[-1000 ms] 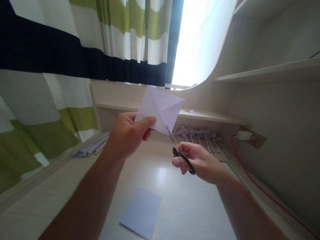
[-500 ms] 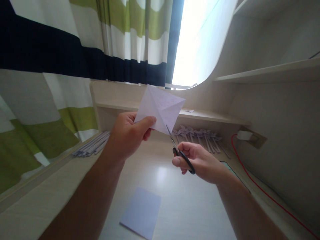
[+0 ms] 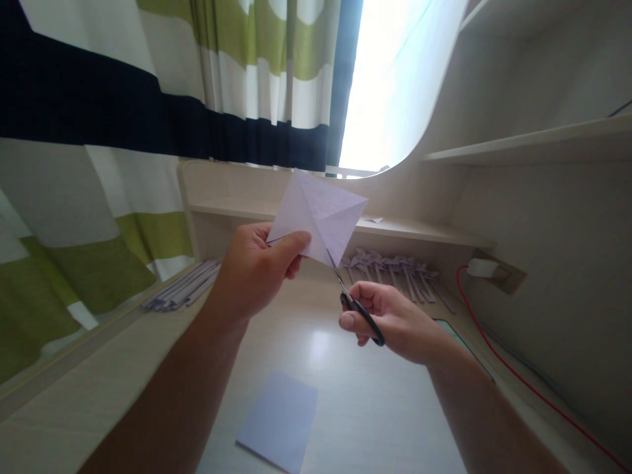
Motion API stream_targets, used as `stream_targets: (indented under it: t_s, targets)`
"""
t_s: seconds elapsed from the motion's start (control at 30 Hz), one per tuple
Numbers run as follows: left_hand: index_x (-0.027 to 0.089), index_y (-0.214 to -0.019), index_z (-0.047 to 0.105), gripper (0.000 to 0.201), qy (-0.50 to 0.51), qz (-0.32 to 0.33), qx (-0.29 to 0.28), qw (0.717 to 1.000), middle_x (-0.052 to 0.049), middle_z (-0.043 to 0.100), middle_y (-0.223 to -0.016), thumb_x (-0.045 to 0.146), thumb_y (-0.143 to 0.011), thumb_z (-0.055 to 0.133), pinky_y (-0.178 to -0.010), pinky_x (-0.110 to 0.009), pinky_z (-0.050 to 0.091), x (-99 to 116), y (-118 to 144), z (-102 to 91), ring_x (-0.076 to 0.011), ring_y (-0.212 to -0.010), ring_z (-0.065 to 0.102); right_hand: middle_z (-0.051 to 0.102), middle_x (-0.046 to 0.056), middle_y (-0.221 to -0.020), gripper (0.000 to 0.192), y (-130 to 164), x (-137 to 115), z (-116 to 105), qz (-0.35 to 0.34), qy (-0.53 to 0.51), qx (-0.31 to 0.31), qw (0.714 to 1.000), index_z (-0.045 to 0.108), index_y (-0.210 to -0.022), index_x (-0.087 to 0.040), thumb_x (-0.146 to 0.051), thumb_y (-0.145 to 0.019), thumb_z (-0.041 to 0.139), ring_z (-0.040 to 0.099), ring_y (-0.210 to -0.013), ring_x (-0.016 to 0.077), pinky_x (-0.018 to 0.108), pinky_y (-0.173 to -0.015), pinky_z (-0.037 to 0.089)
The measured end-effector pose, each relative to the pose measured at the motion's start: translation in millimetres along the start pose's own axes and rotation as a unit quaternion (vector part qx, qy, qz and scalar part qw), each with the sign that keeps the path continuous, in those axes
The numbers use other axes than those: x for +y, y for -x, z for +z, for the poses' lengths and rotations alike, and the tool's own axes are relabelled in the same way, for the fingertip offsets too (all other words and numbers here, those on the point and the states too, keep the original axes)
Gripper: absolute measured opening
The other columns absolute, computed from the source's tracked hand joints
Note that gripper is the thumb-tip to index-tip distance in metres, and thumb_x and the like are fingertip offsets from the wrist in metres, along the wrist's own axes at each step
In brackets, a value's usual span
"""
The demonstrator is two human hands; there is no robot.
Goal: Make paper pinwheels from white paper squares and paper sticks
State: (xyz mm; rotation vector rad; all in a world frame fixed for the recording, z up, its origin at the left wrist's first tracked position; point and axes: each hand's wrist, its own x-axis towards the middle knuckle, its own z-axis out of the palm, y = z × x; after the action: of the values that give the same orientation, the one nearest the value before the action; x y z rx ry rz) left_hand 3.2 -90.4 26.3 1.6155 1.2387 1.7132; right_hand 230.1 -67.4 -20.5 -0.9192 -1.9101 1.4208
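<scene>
A square sheet of pale lilac paper [image 3: 323,210] with diagonal creases is held up in front of me. My left hand [image 3: 264,263] pinches its left corner, thumb on the near face. Black-handled scissors [image 3: 363,313] sit in my right hand [image 3: 390,319], with fingers and thumb around the handles. The blades reach the lower corner of the paper along a crease, and they look closed or nearly so. Below the hands, a stack of similar paper [image 3: 281,418] lies on the desk.
Rolled paper sticks [image 3: 182,286] lie at the left. Several paper pinwheels on sticks [image 3: 390,263] lie at the back under a shelf [image 3: 419,230], which bears a paper scrap [image 3: 374,219]. At the right are a phone [image 3: 464,345] and a red cable [image 3: 518,382] from a white plug [image 3: 482,266].
The paper and my left hand have shifted very slightly right and down. The scissor blades look more closed at the paper's lower corner.
</scene>
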Motion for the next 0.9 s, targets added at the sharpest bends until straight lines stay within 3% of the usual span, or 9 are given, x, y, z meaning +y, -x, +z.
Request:
stream_targets:
  t_s: [0.9]
  targets:
    - [0.019, -0.053, 0.060, 0.031, -0.007, -0.006, 0.000, 1.000, 0.001, 0.057, -0.049, 0.029, -0.081, 0.069, -0.044, -0.023, 0.039, 1.9, 0.1, 1.2, -0.0117, -0.045, 0.050, 0.058, -0.004, -0.071, 0.042, -1.4, 2.0, -0.8, 0.003, -0.010, 0.005, 1.000, 0.061, -0.085, -0.018, -0.048, -0.077, 0.089, 0.055, -0.062, 0.0101, 0.023, -0.055, 0.042]
